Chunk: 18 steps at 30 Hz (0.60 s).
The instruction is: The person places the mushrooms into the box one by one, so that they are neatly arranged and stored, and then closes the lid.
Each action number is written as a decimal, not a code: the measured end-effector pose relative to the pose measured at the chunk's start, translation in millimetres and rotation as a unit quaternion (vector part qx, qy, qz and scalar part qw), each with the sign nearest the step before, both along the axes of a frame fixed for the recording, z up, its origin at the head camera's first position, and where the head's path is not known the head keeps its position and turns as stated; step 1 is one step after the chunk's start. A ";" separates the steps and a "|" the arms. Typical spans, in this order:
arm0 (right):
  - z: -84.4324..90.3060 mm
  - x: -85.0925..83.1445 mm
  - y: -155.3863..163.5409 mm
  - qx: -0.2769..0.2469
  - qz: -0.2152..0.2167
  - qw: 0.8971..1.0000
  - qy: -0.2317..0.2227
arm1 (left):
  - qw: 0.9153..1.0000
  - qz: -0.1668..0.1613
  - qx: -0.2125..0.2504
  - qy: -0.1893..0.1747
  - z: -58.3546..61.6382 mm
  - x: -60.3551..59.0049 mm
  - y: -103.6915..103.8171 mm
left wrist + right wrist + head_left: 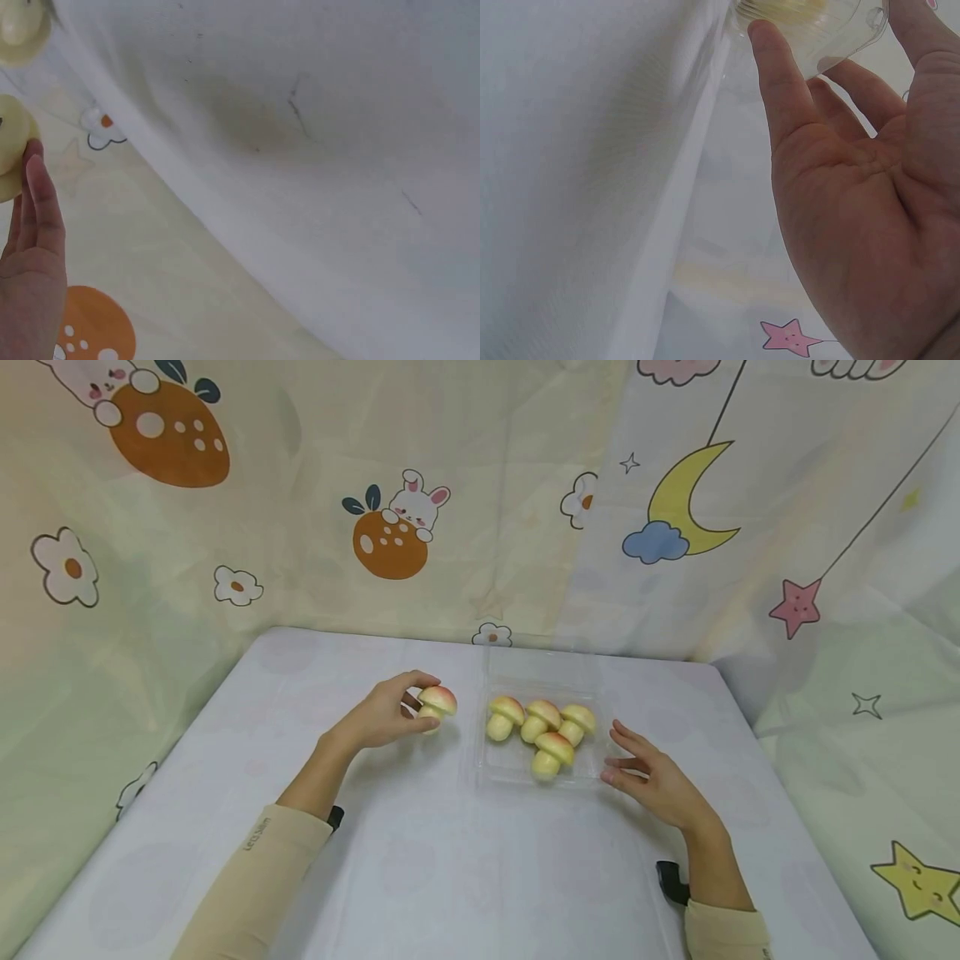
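My left hand (385, 710) pinches a toy mushroom (438, 700) between thumb and fingers, just left of a clear plastic box (491, 766). The mushroom has a yellow stem and a cap blushed with red. Inside the box lie several similar mushrooms (555, 748), three in a row and one in front of them. My right hand (656, 781) is at the box's right side, its fingers relaxed and spread, fingertips right at the wall. The right wrist view shows the fingers (780, 82) alongside the clear plastic (847, 41). In the left wrist view the held mushroom (13, 146) is partly cut off.
The box's clear lid (543, 662) stands raised at its back. A white cloth (420, 860) covers the table, whose far edge meets a printed curtain (480, 527). Black straps (672, 883) show at both wrists, below beige sleeves (251, 877).
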State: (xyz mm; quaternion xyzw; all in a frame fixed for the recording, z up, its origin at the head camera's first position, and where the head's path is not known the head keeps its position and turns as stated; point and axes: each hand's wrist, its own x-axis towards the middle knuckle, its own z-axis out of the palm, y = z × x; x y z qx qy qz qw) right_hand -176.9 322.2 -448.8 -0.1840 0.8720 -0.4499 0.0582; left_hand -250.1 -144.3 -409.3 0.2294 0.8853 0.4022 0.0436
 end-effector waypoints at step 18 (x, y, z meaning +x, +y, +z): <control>-0.6 0.1 -0.8 0.006 -0.007 1.000 0.001 | 1.000 -0.026 0.002 0.010 1.4 0.2 28.2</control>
